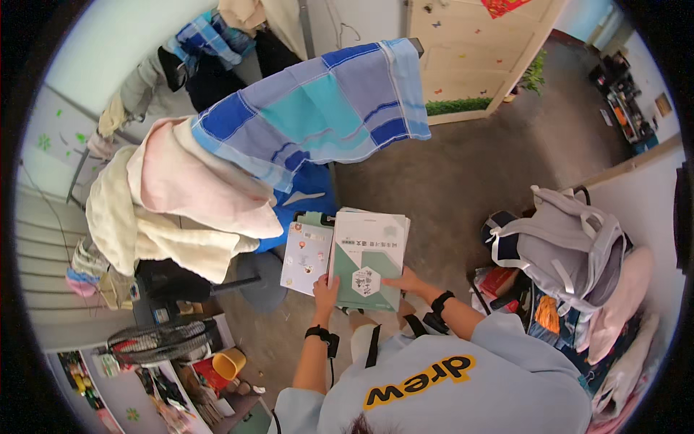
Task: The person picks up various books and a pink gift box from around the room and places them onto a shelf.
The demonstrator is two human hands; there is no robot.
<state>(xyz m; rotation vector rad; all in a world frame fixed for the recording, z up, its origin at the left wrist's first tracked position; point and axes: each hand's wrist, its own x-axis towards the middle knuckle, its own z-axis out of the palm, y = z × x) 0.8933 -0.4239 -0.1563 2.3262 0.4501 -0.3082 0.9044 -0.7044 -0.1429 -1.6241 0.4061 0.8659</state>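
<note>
In front of my body a stack of green-and-white workbooks point(369, 249) is held between both hands. My left hand point(325, 291) is closed on its lower left edge, with the thumb along the cover. On the opposite side my right hand point(406, 281) grips the right edge, its thumb resting on the cover. Beside the stack, on the left, lies a pale folder with small cartoon pictures point(306, 257), partly covered by the workbooks. What supports this folder is hidden. Dark bands with small devices circle both my wrists.
Left of the workbooks hang a blue checked cloth point(318, 108) and cream and pink towels point(206, 177). A black fan point(163, 341) and a yellow bin point(229, 363) are at lower left. A grey backpack point(571, 246) sits on a pile at right. A door point(477, 54) stands beyond.
</note>
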